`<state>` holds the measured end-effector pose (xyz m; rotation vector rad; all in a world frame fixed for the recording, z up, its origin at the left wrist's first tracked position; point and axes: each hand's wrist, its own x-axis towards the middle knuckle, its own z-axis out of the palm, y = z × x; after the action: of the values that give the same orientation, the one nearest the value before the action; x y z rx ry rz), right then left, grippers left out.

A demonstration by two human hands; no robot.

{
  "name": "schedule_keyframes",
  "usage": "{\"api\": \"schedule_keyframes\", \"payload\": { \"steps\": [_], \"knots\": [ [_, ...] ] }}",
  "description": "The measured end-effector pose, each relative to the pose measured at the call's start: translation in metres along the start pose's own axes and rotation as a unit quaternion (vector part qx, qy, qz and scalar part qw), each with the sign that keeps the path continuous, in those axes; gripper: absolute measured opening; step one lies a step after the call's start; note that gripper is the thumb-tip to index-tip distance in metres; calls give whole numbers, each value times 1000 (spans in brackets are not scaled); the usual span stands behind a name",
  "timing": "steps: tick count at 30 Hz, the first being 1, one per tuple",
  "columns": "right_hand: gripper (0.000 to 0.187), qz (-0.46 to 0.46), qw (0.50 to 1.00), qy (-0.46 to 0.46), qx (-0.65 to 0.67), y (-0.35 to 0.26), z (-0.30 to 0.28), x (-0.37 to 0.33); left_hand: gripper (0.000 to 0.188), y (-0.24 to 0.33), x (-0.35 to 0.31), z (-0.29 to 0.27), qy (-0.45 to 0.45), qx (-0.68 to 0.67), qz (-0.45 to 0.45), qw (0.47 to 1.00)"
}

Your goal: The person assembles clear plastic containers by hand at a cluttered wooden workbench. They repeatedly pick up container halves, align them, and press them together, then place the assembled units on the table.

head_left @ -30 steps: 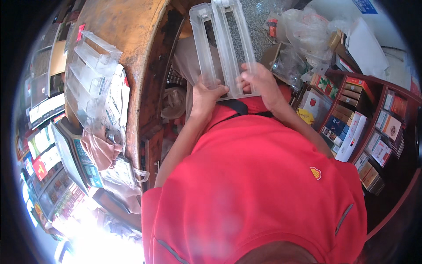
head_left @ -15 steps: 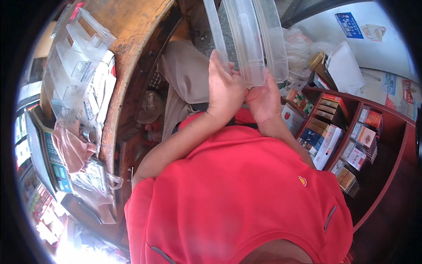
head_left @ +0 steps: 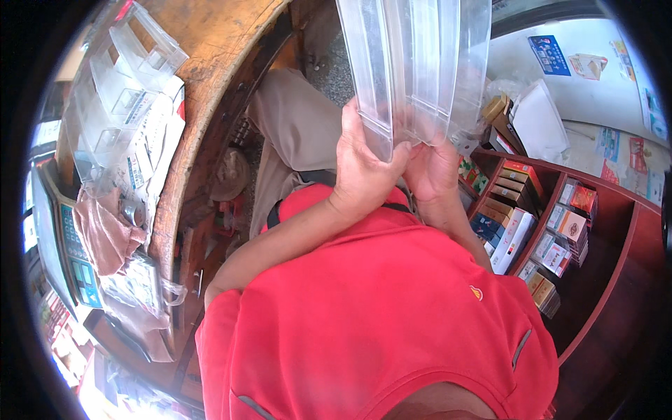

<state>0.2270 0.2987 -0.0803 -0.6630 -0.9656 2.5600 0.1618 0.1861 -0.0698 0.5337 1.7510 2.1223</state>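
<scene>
Several long, transparent plastic trays (head_left: 428, 66), like narrow display channels, stand upright in front of my chest and reach past the top edge. My left hand (head_left: 365, 168) is closed around the lower end of the leftmost one, thumb toward the middle. My right hand (head_left: 435, 173) grips the bottom ends from the right, its fingers partly hidden behind the plastic. Both hands nearly touch at the base. More transparent plastic trays (head_left: 119, 91) lie on the wooden counter at left, over white printed sheets (head_left: 157, 147).
The worn wooden counter (head_left: 231, 35) curves along my left. On it are a pink cloth (head_left: 108, 231) and a scale with keypad (head_left: 73, 238). At right, a dark red shelf unit (head_left: 633, 259) holds small boxes (head_left: 567, 227). White paper (head_left: 539, 119) stands behind it.
The left tray has turned its broad side toward me and moved close against the others. The trays have shifted slightly right, and my left hand has moved lower along with its tray.
</scene>
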Motion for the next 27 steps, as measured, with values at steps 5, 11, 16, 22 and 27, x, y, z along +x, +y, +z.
{"api": "schedule_keyframes", "payload": {
  "steps": [5,11,16,22,27],
  "knots": [
    [42,-24,995,89,36,7,4,21,68,-15,6,-6,-8,-60,-26,998],
    [37,86,995,-7,43,18,-4,18,66,-16,6,-18,-2,-125,-127,984],
    [32,125,988,69,58,32,-11,20,64,-42,3,-20,-1,-78,-131,988],
    [31,112,988,101,22,36,-18,24,61,-47,-3,-18,-5,-58,-140,989],
    [31,127,986,104,10,41,-17,21,59,-55,-10,-20,2,-32,-136,990]
  ]
}}
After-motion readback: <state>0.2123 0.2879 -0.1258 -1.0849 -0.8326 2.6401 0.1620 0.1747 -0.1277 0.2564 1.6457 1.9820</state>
